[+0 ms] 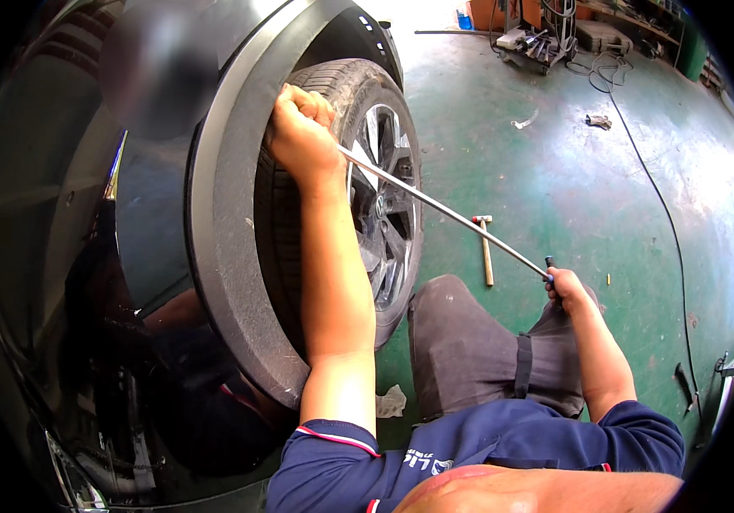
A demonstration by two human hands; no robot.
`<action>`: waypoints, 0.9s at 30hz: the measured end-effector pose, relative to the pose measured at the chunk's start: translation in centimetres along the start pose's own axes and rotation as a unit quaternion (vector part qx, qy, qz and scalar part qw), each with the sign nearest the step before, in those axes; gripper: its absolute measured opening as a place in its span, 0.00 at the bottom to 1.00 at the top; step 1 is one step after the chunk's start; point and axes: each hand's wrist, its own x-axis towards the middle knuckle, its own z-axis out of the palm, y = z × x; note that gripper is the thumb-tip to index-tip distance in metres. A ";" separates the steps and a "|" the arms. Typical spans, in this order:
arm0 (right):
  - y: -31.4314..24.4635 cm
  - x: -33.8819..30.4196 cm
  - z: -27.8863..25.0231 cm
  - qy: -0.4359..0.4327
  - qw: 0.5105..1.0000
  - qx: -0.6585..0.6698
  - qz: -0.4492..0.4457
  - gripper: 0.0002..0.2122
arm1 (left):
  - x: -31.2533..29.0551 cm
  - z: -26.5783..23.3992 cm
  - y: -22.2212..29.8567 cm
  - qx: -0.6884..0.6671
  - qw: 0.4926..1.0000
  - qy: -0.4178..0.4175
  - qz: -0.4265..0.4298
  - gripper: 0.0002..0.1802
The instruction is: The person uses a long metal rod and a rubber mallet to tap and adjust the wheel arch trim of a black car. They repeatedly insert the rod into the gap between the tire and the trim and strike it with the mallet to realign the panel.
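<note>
A long, thin metal rod [444,209] slants between my two hands. At its lower right end my right hand [568,289] is closed round the dark handle, beside my knee. My left hand [305,128] is raised into the gap between the car's wheel arch trim [226,171] and the tire [350,81]. Its fingers are curled tight where the rod runs in behind the palm. The rod's far tip is hidden by that hand and the arch. It passes in front of the spoked alloy wheel [381,205].
Glossy dark bodywork [153,222] fills the left side. On the green floor lie a wooden-handled hammer [487,252], a crumpled white scrap [391,402] and a black cable [662,192]. A tool cart [533,43] stands at the back.
</note>
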 end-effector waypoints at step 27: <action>-0.9 0.6 -0.4 -0.015 0.999 0.010 0.029 0.10 | 0.1 -0.4 -0.2 -0.027 0.998 -0.062 0.006 0.23</action>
